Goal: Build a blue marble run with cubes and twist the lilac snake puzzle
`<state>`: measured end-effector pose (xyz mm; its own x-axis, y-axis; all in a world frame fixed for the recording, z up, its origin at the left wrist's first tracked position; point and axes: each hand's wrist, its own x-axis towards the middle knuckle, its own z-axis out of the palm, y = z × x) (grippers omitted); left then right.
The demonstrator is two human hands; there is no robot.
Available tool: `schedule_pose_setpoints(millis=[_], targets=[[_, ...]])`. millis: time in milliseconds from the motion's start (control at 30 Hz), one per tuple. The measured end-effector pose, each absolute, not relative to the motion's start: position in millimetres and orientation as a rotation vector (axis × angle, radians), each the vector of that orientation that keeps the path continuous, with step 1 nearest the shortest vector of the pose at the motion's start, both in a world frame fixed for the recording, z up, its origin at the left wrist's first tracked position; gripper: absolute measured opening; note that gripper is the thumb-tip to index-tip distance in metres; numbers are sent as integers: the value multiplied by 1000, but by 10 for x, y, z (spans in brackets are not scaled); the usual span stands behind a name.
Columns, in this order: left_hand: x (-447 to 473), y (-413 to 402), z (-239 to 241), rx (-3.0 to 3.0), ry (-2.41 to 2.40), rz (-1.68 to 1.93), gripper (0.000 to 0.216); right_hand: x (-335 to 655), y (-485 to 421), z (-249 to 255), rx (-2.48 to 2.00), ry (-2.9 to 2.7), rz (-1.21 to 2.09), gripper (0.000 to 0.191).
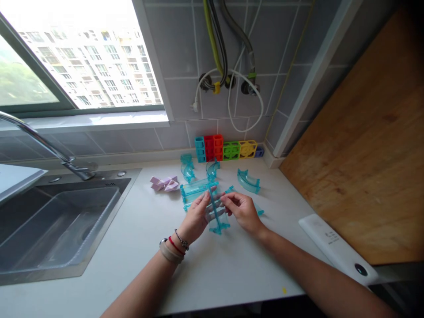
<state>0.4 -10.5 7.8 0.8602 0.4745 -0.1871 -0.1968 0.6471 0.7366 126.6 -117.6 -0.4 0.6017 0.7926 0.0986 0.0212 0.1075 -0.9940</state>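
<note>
My fingers cover the middle of the clear blue track piece, so how its parts join under my grip is hard to make out. My left hand and right hand both pinch it just above the white tabletop. More blue pieces lie just beyond, colored blocks stand against the tiled wall, and a sink lies well left.

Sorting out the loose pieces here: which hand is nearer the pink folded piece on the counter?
Left. The left hand sits just right of the pink folded piece, apart from it. The right hand lies farther right, beyond the clear blue track piece both hands hold.
</note>
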Motion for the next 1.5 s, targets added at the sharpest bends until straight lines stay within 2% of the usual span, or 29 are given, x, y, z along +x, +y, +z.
schedule_pose_setpoints(millis=[333,633,867,1033,1133,1333,1500], targets=[[-12,-64,116,717,462,364,51,1196,-1201,25,-1356,-942,769,35],[16,-81,35,809,469,347,52,1122,-1212,-18,-1417,-1105,701,19],[35,-29,-51,867,430,277,62,1186,-1207,62,-1185,-758,920,28],[29,-31,-81,1156,554,383,41,1287,-1193,113,-1006,-426,895,27],[11,-63,-71,1405,569,467,37,1350,-1174,100,-1009,-360,800,27],[-27,-152,-19,1847,362,434,24,1372,-1183,79,-1074,-387,792,31],[-50,-137,-34,1977,272,432,16,1347,-1191,71,-1153,-491,719,31]])
